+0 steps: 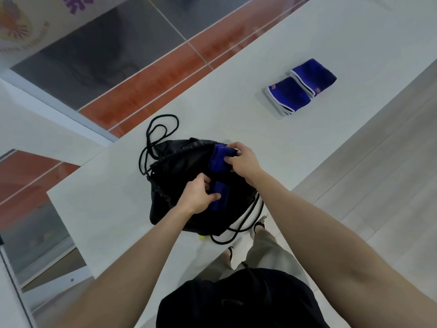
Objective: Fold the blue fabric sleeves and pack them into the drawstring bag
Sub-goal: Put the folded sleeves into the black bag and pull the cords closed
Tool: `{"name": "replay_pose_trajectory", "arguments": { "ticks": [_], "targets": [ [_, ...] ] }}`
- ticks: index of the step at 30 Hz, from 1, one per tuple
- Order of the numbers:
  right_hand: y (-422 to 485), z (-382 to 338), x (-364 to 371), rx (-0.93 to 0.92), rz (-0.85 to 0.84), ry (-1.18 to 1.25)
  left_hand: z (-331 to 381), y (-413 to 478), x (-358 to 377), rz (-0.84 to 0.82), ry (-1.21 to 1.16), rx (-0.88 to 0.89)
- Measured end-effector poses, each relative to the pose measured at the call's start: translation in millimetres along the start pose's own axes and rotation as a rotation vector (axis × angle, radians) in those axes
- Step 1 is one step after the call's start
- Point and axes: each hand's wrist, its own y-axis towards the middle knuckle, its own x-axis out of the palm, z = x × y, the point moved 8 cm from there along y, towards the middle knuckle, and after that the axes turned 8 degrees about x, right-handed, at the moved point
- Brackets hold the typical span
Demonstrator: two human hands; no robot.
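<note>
Sleeves are partly packed: one folded blue sleeve [216, 196] is pinched by the left hand [197, 197] at the drawstring bag [179, 185] mouth, another [220, 159] gripped by the right hand [243, 160]. Well beyond, two folded sleeves [300, 87] are left on the table [236, 102], unpacked.

Blue sleeve [218, 162] — middle hidden behind black bag [179, 176] folds

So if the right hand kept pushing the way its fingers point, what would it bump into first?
Probably the inside of the black drawstring bag: the right hand is pressing a folded blue fabric sleeve into its opening. Depth is unclear.
</note>
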Motion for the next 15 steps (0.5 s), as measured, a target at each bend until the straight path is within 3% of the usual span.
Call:
{"name": "replay_pose_trajectory", "arguments": {
  "ticks": [6, 10, 15],
  "targets": [
    [-10, 16, -3, 0.089, -0.035, -0.094, 0, -8, -3, 0.129, -0.007, -0.081],
    [-20, 22, -6, -0.036, 0.162, -0.371, 5, -16, -1, 0.167, 0.079, -0.069],
    [-37, 7, -2, -0.202, 0.213, -0.594, 44, -26, -1, 0.25, 0.545, 0.318]
  ]
}}
